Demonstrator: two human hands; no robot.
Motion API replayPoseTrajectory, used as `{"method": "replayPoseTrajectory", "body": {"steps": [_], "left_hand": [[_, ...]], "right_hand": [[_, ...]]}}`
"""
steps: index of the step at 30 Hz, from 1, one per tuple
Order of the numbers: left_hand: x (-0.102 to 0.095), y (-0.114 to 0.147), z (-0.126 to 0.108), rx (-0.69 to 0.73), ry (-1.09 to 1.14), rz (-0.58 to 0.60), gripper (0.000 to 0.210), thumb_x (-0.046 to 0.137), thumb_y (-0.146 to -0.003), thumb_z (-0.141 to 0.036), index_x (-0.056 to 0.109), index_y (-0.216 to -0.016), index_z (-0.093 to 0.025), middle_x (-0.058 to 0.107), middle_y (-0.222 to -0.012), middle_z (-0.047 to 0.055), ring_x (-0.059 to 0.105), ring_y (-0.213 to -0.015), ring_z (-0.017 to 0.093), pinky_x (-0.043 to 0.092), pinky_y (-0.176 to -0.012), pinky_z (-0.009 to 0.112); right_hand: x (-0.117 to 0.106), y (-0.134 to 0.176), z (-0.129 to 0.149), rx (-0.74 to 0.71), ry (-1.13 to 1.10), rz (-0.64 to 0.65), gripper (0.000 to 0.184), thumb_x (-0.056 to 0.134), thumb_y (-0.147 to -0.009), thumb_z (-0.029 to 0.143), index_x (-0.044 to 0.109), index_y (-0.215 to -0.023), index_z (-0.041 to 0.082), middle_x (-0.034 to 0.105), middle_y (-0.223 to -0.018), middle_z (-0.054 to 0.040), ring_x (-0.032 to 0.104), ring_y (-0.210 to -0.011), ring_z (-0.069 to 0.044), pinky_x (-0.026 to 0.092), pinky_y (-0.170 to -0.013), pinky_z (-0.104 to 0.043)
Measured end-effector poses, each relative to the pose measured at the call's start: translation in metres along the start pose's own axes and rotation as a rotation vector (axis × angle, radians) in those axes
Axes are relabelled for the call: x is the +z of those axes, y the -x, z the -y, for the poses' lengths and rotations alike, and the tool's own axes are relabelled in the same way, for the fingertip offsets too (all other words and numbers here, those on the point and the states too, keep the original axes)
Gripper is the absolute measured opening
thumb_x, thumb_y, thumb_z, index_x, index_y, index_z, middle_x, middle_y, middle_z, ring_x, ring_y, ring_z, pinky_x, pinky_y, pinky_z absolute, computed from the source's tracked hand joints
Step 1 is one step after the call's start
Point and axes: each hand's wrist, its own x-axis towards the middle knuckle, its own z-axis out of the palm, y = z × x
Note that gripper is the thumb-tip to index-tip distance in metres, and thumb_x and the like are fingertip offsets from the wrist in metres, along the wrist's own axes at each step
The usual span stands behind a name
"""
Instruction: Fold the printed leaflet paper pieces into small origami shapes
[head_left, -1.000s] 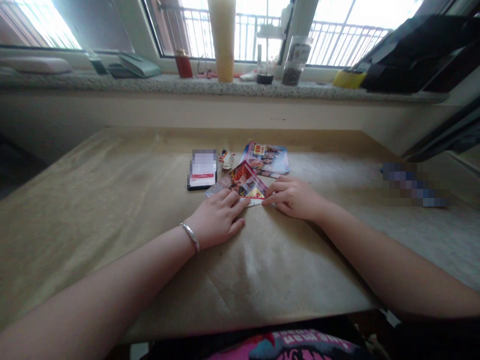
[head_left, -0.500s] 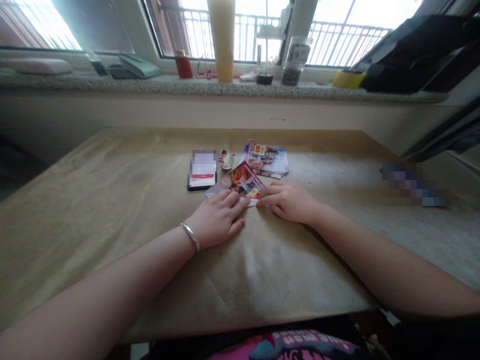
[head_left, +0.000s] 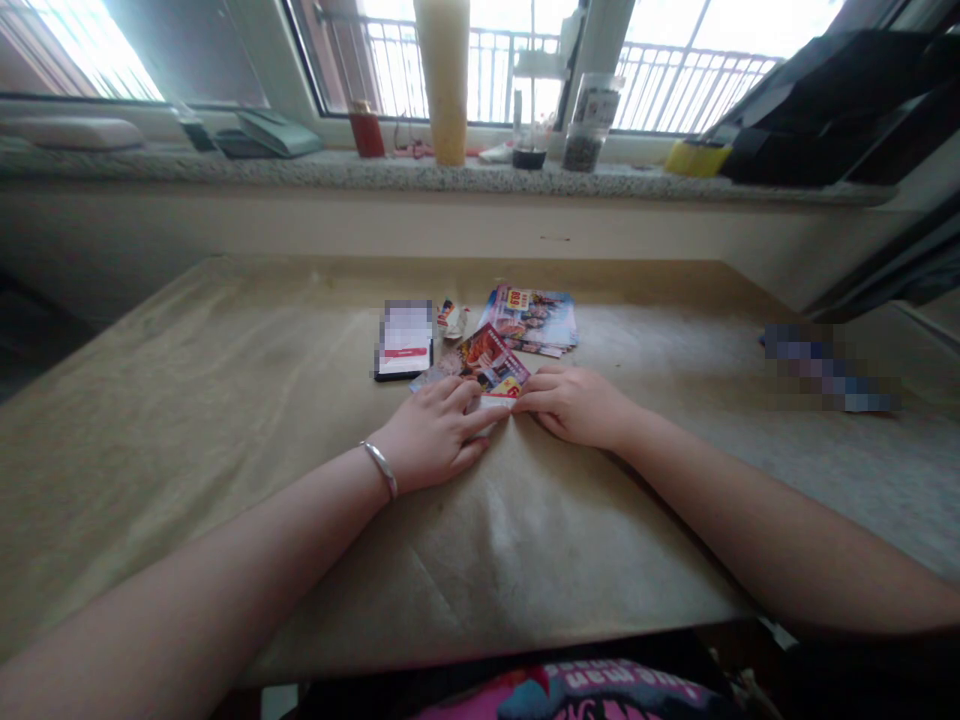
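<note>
A colourful printed flyer (head_left: pixel 489 362) lies at an angle on the table, with a white folded strip along its near edge. My left hand (head_left: pixel 442 430), a silver bangle at its wrist, rests flat on the flyer's near left part with the fingers stretched out. Its index finger reaches along the strip to the fingertips of my right hand (head_left: pixel 574 403). Those fingers are pressed together at the flyer's near right corner, closed on it; the thumb is mostly hidden. Just behind lies a stack of similar flyers (head_left: pixel 541 318).
Left of the flyer lies a phone (head_left: pixel 405 345) with a lit screen, beside a crumpled wrapper (head_left: pixel 452 320). A blurred flat item (head_left: pixel 825 368) is at the far right of the cloth-covered table (head_left: pixel 225 400). Bottles and jars stand on the stone windowsill (head_left: pixel 300 172).
My left index finger has slid right along the flyer's near edge and now meets my right fingertips. The right hand has shifted very slightly. The phone and the stack are unmoved.
</note>
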Motion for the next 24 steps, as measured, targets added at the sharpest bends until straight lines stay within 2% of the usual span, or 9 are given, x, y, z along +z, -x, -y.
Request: {"method": "replayPoseTrajectory", "body": {"steps": [11,16,24], "left_hand": [[-0.002,-0.001,0.005,0.102,-0.092,-0.038,0.043,0.043,-0.092,-0.040,0.047,-0.132,-0.025,0.055,-0.121,0.008,0.046,-0.111,0.026,0.032,-0.098,0.042],[-0.003,-0.002,0.011,0.171,-0.070,-0.035,0.042,0.045,-0.090,-0.037,0.048,-0.130,-0.022,0.056,-0.122,0.006,0.045,-0.116,0.026,0.030,-0.101,0.042],[-0.008,0.000,0.015,0.171,0.015,-0.012,0.035,0.047,-0.089,-0.031,0.053,-0.123,-0.024,0.059,-0.120,0.005,0.047,-0.117,0.024,0.031,-0.102,0.042]], "right_hand": [[0.001,0.000,0.002,-0.016,0.023,-0.021,0.027,0.045,-0.087,0.015,0.070,-0.097,0.020,0.068,-0.088,-0.0058,0.056,-0.081,-0.017,0.043,-0.073,-0.027],[0.002,0.001,0.001,-0.018,0.030,-0.008,0.027,0.046,-0.087,0.014,0.070,-0.098,0.020,0.068,-0.090,-0.0056,0.056,-0.082,-0.017,0.043,-0.074,-0.027],[0.003,0.003,0.000,-0.005,0.028,0.009,0.027,0.047,-0.087,0.015,0.070,-0.098,0.021,0.069,-0.092,-0.0057,0.057,-0.083,-0.017,0.043,-0.074,-0.028]]}}
